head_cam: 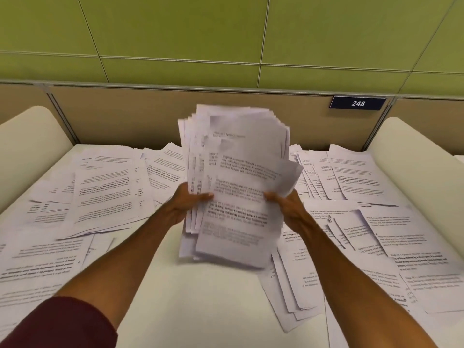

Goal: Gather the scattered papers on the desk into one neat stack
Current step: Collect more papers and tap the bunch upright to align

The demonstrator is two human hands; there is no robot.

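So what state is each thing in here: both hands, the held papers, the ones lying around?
Bundle of papers: held upright, edges uneven, blurred.
Left hand: grips its left edge.
Right hand: grips its right edge.
Loose sheets: scattered flat, overlapping, both sides.
Desk: bare in the middle.
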